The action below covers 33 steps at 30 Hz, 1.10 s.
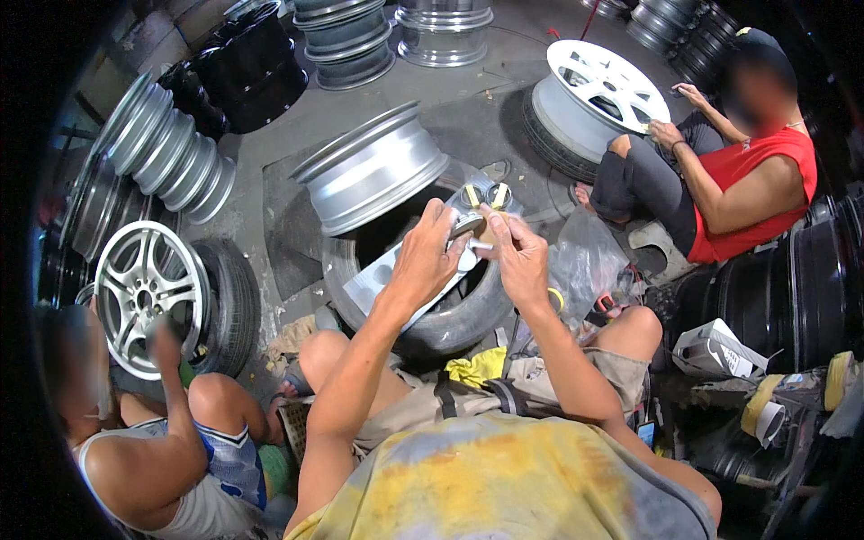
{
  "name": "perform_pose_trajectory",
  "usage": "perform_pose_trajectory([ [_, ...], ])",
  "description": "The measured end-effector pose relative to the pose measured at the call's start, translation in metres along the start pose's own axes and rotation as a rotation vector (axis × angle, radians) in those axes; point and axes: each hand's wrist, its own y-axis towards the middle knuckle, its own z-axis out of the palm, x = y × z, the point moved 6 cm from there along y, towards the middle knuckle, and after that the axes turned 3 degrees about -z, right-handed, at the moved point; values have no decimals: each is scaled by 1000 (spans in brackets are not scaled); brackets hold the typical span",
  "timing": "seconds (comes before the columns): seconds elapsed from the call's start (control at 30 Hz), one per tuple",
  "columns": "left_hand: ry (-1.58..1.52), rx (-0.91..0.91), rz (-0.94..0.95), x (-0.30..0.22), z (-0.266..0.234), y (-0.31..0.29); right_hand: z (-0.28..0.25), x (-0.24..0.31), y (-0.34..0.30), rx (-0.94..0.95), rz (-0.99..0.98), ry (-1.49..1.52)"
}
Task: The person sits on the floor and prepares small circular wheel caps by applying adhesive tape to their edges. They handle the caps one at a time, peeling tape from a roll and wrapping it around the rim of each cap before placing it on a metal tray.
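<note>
My left hand [425,252] is closed at the edge of a grey rounded piece [467,223], in front of me above a tyre. Close by, my right hand [520,261] has its fingers bent together near a small pale piece [483,245]. The fingers cover much of what lies between the hands, so I cannot make out exactly what each one grips. Beneath my left hand, a flat pale-blue panel [367,286] lies slanted across the tyre [450,328]. A bare silver wheel rim [373,171] rests tilted on the tyre's far side.
At right, a person in a red top [756,193] works at a white spoked wheel [605,85] on a tyre. Another person [148,468] sits at left by a silver alloy wheel [148,297]. Stacked rims [346,40] stand behind; a yellow cloth [475,367] lies near my legs.
</note>
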Motion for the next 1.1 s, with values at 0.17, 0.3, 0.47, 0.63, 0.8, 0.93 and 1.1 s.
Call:
perform_pose_trajectory([
  [0.17,97,29,59,10,13,-5,6,27,-13,102,-521,-585],
  [0.3,-252,-34,-149,3,9,5,-29,-48,-10,-43,131,190],
  [0.47,-502,51,-130,-10,19,4,-21,-41,-8,-48,226,363],
  [0.63,-151,11,-5,4,10,3,4,39,-35,114,-846,-692],
  [0.8,-282,-116,-79,-4,15,1,-15,6,-18,-92,-220,-378],
  [0.93,-224,-83,64,-17,11,6,-22,-30,-12,-65,159,241],
  [1.1,-20,-91,124,-5,14,-3,7,28,-22,181,-718,-751],
])
